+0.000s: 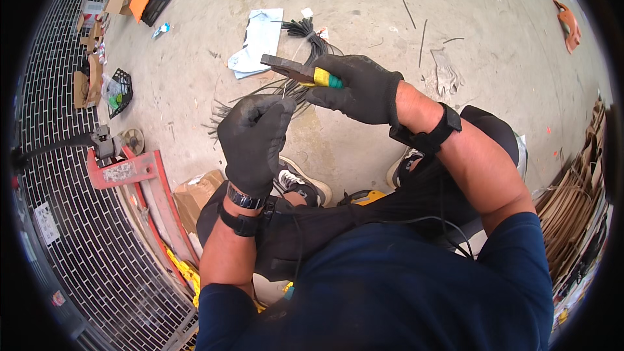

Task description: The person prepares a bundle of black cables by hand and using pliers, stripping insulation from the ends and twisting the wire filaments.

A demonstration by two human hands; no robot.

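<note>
My right hand [358,88], in a black work glove, grips combination pliers [297,69] by their yellow and green handles, the jaws pointing left. Just below the pliers, my gloved left hand [256,131] pinches a thin pale wire [284,91] between thumb and fingers. The wire's upper end runs up to the pliers; whether the jaws bite on it I cannot tell. On the concrete floor beyond both hands lies a bundle of black cables [317,48], tied near its top, with loose ends fanning out to the lower left. Part of it is hidden behind my hands.
A white and blue plastic bag [258,41] lies by the cables. To the right are a grey glove [444,73] and cable offcuts [422,44]. A red pallet jack [124,170] stands at left, near a cardboard box [199,194]. Flattened cardboard [575,195] is stacked at far right.
</note>
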